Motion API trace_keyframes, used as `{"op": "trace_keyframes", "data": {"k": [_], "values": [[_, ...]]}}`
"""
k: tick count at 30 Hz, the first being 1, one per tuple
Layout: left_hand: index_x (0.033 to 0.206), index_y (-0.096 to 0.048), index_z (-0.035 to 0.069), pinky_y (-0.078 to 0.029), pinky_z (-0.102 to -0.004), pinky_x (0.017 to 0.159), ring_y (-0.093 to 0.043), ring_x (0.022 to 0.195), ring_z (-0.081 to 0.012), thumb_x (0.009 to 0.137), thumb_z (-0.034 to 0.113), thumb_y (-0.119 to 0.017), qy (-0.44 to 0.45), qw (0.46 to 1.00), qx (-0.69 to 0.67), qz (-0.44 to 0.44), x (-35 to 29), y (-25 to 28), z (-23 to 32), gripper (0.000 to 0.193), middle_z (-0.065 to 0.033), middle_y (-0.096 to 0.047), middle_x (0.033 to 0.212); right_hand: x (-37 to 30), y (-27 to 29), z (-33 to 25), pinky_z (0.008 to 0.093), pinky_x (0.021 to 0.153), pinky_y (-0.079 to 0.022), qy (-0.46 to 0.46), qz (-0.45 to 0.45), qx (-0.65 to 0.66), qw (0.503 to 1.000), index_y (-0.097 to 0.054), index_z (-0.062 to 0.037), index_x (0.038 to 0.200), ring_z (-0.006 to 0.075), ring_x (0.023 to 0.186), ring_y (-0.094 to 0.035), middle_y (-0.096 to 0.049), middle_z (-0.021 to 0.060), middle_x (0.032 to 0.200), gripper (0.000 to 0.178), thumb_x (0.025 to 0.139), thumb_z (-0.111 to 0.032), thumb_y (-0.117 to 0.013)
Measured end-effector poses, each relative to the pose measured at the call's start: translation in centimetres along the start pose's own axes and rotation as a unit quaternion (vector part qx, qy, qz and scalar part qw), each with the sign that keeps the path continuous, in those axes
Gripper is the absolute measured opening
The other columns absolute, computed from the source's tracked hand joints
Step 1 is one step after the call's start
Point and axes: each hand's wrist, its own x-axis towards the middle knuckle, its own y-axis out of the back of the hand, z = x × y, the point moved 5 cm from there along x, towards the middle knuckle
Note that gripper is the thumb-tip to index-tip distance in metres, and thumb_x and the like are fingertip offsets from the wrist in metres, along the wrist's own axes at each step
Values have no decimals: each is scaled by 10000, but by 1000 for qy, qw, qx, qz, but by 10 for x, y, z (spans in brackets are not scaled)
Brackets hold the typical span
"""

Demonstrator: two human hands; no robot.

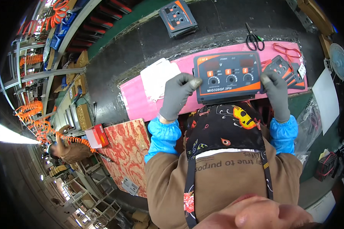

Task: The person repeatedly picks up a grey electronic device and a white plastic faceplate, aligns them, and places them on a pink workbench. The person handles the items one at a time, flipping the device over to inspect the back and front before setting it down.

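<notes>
Both my hands wear grey gloves and hold a dark grey control panel (227,84) with orange trim, round dials and two dark display windows. Its face is turned up toward me, above the near edge of a pink mat (135,101). My left hand (178,95) pinches the panel's left edge, thumb at the front corner. At the opposite edge, my right hand (277,94) grips it the same way. Behind my right hand lie several similar panels (282,68), partly overlapping. White sheets (159,78) rest on the mat beside my left hand.
Farther back on the dark bench sits another stack of panels (177,18). Black-handled scissors (253,41) and a red strap (286,50) lie toward the right. A red-patterned board (124,152) is at my left, with a red box (97,136) near it. Another person (74,152) works far left.
</notes>
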Motion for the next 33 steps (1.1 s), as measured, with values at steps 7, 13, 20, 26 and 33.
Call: {"op": "trace_keyframes", "data": {"k": [7, 13, 20, 26, 33], "values": [[883, -720, -28, -412, -244, 577, -521, 646, -72, 866, 257, -752, 50, 995, 5, 81, -8, -5, -68, 288, -21, -626, 709, 4, -20, 8, 380, 650, -457, 66, -37, -267, 961, -674, -27, 932, 267, 705, -602, -606, 141, 761, 188, 905, -211, -646], [895, -718, -41, -445, -248, 583, -549, 648, -84, 870, 268, -748, 62, 993, -16, 102, -3, -8, -78, 311, -39, -652, 732, 10, -24, 19, 418, 652, -455, 84, -18, -333, 939, -680, -48, 909, 296, 729, -611, -623, 132, 747, 233, 915, -276, -634], [899, -712, -33, -492, -243, 574, -599, 645, -94, 871, 271, -755, 65, 991, -39, 111, -5, -10, -78, 309, -58, -673, 755, 9, -25, 21, 415, 639, -451, 87, -19, -314, 945, -665, -41, 893, 293, 707, -607, -616, 132, 732, 242, 920, -279, -631], [871, -700, -30, -493, -252, 575, -598, 633, -98, 873, 227, -758, 66, 989, -43, 128, -6, -11, -78, 264, -59, -670, 746, 6, -27, 21, 388, 605, -437, 80, -16, -287, 954, -643, -24, 889, 280, 649, -580, -590, 141, 716, 229, 925, -250, -629], [897, -686, -30, -517, -243, 604, -625, 660, -105, 886, 210, -752, 52, 990, -48, 121, -6, -12, -79, 249, -66, -679, 776, 6, -28, 23, 380, 594, -428, 102, -11, -278, 955, -630, -8, 880, 257, 621, -554, -571, 141, 710, 218, 921, -222, -629]]}}
